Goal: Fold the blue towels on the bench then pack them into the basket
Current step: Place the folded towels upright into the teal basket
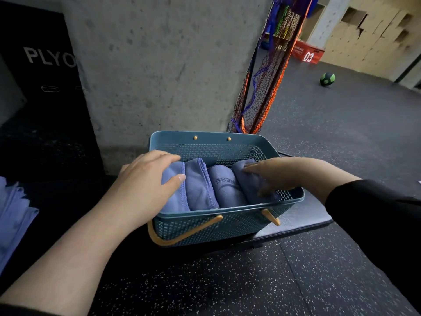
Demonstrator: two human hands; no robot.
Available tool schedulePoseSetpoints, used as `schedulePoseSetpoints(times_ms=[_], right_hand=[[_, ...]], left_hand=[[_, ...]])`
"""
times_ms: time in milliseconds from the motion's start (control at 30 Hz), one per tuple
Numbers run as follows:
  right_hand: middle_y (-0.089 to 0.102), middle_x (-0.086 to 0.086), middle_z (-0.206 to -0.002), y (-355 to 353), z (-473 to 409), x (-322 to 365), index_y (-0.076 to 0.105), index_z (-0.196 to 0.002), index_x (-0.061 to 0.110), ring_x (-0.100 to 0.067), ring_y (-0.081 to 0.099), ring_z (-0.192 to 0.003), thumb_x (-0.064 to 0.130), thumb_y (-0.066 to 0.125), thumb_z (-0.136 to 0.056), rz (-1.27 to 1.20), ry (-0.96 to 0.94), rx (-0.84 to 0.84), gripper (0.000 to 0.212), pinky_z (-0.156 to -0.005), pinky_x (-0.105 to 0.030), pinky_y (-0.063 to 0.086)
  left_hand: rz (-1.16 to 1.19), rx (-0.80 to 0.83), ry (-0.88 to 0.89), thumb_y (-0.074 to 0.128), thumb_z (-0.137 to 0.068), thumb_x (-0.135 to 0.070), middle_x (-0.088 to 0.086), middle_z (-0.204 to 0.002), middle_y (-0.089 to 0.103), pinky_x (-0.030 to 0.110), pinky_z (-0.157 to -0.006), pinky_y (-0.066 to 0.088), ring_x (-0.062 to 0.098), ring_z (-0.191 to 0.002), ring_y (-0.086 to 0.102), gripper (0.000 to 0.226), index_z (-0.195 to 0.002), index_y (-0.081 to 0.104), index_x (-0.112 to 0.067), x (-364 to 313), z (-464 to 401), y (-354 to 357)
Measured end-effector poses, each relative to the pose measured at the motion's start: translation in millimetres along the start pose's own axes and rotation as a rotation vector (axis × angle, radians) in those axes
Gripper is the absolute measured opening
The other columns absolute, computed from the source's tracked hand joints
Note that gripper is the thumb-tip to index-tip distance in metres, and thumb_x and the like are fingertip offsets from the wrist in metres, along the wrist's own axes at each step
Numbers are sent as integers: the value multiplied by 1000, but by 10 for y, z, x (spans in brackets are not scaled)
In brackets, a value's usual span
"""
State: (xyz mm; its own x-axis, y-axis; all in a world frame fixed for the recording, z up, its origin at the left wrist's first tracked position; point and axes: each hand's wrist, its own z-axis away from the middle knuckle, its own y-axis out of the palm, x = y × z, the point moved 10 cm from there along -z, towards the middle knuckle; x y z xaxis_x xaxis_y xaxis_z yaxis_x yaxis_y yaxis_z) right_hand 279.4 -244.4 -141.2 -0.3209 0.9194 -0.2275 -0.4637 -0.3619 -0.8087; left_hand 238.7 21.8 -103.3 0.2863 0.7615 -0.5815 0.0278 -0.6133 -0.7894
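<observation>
1. Bare forearms reach in from the near edge of the frame, over speckled black rubber flooring (227,281), toward a teal perforated plastic basket with tan handles (205,226) that sits on the dark padded bench (296,221).
2. Four folded blue microfibre towels (200,185) stand side by side on edge inside the basket; one shows partial lettering.
3. Left hand (148,176) wraps the leftmost towel, fingers over its top and thumb on its near face, holding it against the basket's left wall.
4. Right hand (280,174) lies with nearly straight fingers on the rightmost towel, pressing it down near the right wall; nothing is clenched.
5. Judged from this, the step is seating the row. It is best done by squeezing both ends inward and downward evenly, keeping folds upright so edges do not splay.
6. More blue cloth (13,215), loosely piled, lies at the far left on the bench, so packing appears unfinished; space left in the basket looks tight.
</observation>
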Motion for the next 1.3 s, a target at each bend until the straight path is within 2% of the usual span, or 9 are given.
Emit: schedulePoseSetpoints(times_ms=[133, 233, 367, 533, 667, 800, 933, 1067, 1300], right_hand=[[50, 6, -76, 85, -28, 34, 26, -145, 17, -24, 54, -82, 34, 79, -83, 141, -2, 62, 83, -71, -30, 38], [63, -2, -94, 91, -50, 62, 26, -144, 14, -27, 58, -83, 35, 75, -86, 233, -50, 39, 79, -70, -33, 40], [66, -9, -123, 205, -152, 66, 31, -144, 15, -30, 63, -109, 43, 73, -86, 318, -89, 20, 77, -94, -40, 48], [66, -1, -114, 51, -41, 59, 36, -143, 25, -19, 56, -89, 43, 77, -83, 142, -45, 3, 75, -76, -30, 43], [65, -1, -131, -361, 159, 87, 45, -146, 32, -23, 62, -111, 45, 69, -90, 35, -27, -256, 62, -88, -35, 50], [73, 2, -116, -852, 411, 233, 69, -124, 23, -20, 68, -101, 36, 66, -94, -260, -43, -622, 32, -87, -33, 51], [69, 6, -83, -1318, 620, 824, 76, -100, 18, -10, 62, -73, 29, 67, -94, -471, -144, -885, 15, -69, -15, 40], [65, 20, -74, -1631, 703, 1797, 72, -88, 28, 7, 59, -65, 35, 65, -92, -617, -286, -905, 11, -65, 1, 36], [63, 11, -60, -1652, 378, 3482, 64, -76, 34, -1, 56, -56, 44, 62, -93, -834, -462, -724, 20, -53, -19, 39]], left_hand=[[11, 1, 0, 58, -95, -42, -11, -144, 52, 44, -113, 35, 13, -135, 45, 47, -140, 57, -28, 7, -3, -2], [12, -5, 9, 59, -95, -41, -11, -142, 54, 44, -113, 35, 13, -135, 46, 46, -139, 58, -27, 7, -6, -2], [17, -6, 8, 59, -96, -41, -13, -142, 53, 42, -114, 34, 12, -134, 45, 45, -139, 58, -27, 3, -9, -6], [41, -22, 7, 60, -96, -38, -14, -142, 53, 33, -112, 33, 10, -133, 47, 44, -138, 59, -27, 12, 5, -46], [46, -44, -4, 60, -97, -35, -13, -145, 51, 32, -112, 34, 11, -134, 47, 42, -138, 59, -27, 48, 37, -144], [21, -87, -45, 63, -96, -34, -8, -142, 55, 33, -111, 38, 16, -131, 51, 41, -135, 62, -25, 216, 135, -341], [-78, -109, -142, 59, -97, -42, -6, -137, 57, 40, -107, 43, 19, -128, 53, 42, -135, 61, -25, 614, 351, -608], [-154, -111, -310, 55, -99, -46, -4, -132, 58, 40, -99, 47, 22, -120, 56, 39, -134, 59, -27, 1272, 715, -954], [-118, -242, -607, 52, -100, -35, 1, -100, 67, 34, -81, 48, 26, -98, 63, 21, -107, 66, -21, 2395, 1625, -1677]])
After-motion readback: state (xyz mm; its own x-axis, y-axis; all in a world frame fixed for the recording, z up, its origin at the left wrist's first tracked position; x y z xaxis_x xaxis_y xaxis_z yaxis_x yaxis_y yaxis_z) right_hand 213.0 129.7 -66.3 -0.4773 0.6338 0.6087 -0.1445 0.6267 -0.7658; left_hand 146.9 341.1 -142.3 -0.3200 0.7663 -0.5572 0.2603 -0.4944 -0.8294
